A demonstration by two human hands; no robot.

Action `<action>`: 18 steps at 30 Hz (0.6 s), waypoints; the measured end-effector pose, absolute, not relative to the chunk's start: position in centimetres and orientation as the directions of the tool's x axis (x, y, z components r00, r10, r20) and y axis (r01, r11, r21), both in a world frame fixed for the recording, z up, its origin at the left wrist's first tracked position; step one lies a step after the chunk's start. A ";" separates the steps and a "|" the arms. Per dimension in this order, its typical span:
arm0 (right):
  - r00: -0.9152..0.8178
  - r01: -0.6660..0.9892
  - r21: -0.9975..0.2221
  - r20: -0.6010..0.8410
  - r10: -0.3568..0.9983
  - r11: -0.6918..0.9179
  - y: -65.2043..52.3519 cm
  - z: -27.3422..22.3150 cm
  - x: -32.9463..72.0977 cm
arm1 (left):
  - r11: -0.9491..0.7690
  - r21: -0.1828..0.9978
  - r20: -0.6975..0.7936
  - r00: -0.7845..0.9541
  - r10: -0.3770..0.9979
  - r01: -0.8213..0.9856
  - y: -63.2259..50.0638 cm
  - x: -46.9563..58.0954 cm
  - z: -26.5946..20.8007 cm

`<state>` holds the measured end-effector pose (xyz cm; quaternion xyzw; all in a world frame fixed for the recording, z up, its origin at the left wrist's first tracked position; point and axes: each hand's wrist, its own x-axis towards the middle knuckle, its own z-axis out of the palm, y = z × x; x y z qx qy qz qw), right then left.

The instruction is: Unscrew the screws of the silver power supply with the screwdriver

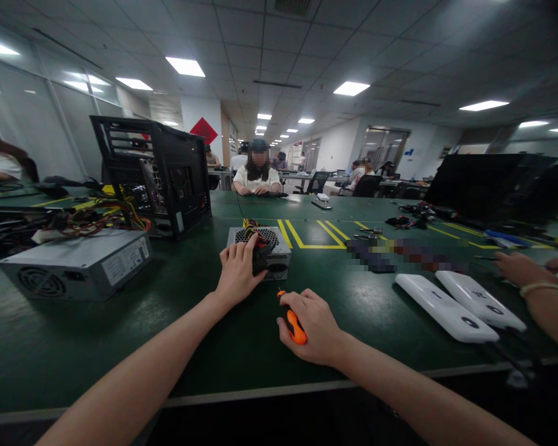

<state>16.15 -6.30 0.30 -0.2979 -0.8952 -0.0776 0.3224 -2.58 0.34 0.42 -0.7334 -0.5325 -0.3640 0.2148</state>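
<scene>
A small grey computer power supply with a perforated casing sits on the green table. A bundle of coloured cables lies over its top. My left hand is closed on the left and near side of the power supply, with the index finger against the cables. Closed around the handle of an orange-and-black screwdriver, my right hand is just in front of the unit. The screwdriver's thin shaft points at the near face of the power supply. Whether its tip touches a screw is too small to tell.
A larger power supply lies left, before a black computer case. Two white power banks lie right, near a co-worker's hand holding a thin tool. Another person sits opposite. Yellow tape marks the green table.
</scene>
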 end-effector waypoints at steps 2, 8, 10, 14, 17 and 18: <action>-0.647 0.564 -0.012 0.615 0.451 0.826 -6.2 0.2 16.2 | -0.341 0.074 0.763 0.167 0.625 0.937 0.3 -2.6 0.4; -0.674 0.531 0.016 0.614 0.410 0.847 -6.2 0.4 16.2 | -0.326 0.070 0.762 0.160 0.627 0.943 0.3 -2.5 0.5; -0.668 0.539 0.012 0.614 0.420 0.842 -6.3 0.5 16.2 | -0.327 0.074 0.765 0.157 0.625 0.942 0.3 -2.5 0.4; -0.620 0.577 -0.035 0.631 0.466 0.816 -6.5 0.4 16.1 | -0.335 0.079 0.764 0.159 0.625 0.939 0.3 -2.5 0.4; -0.608 0.569 -0.037 0.654 0.450 0.821 -6.4 0.2 16.2 | -0.334 0.084 0.764 0.155 0.626 0.939 0.3 -2.5 0.4; -0.625 0.563 -0.014 0.647 0.437 0.826 -6.4 0.1 16.3 | -0.335 0.085 0.765 0.154 0.625 0.938 0.3 -2.5 0.4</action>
